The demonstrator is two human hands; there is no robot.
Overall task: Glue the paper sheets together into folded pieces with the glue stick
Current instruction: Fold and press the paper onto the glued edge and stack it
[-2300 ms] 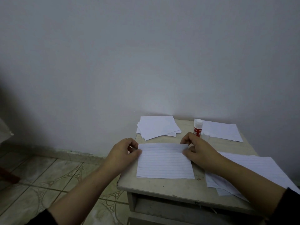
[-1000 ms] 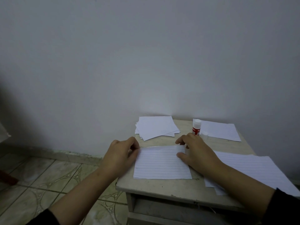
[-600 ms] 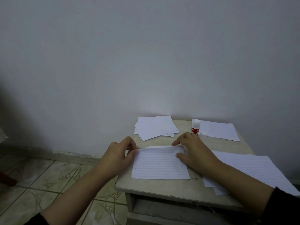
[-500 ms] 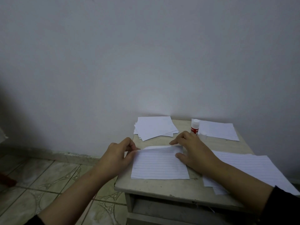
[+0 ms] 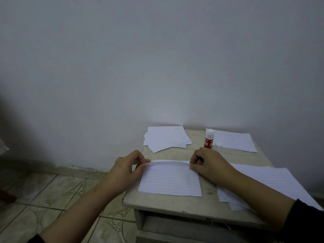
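The lined sheet (image 5: 171, 179) lies near the front of the surface (image 5: 175, 202), its far edge bowed up. The left hand (image 5: 125, 166) and right hand (image 5: 208, 163) each keep a narrow grip pinching a far corner. Uneven pulling could skew the fold or crease it crooked. The glue stick (image 5: 209, 138) stands uncapped just behind, easily knocked

Dim, flat, bluish cast; soft bright patch on wall (image 5: 175, 113) toward 5 o'clock of centre, above table (image 5: 175, 202). Heavy dark shadow at 9 o'clock edge. No glare. Mild wide-angle bending at borders, corners vignetted; slight softness and noise, lined sheet (image 5: 171, 179) readable
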